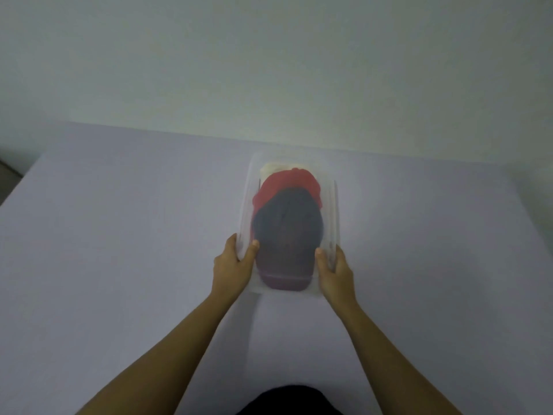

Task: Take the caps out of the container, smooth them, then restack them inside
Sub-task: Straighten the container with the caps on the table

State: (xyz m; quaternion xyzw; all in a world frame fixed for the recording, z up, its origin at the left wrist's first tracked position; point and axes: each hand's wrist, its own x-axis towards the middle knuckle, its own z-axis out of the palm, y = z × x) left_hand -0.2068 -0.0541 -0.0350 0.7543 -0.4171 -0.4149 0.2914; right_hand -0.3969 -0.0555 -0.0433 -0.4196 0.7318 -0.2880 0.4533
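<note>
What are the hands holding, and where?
Left hand and right hand grip the clear plastic container of caps by its long side walls, near end.

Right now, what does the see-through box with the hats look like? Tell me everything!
The container is a long, clear plastic-looking box with no lid visible, lying flat on the pale table, its length pointing away from the person. Inside, caps overlap in a row: a dark cap nearest, a red cap behind it, a cream cap farthest. The left hand and right hand grip its two long sides near the close end, thumbs hooked over the rims.
</note>
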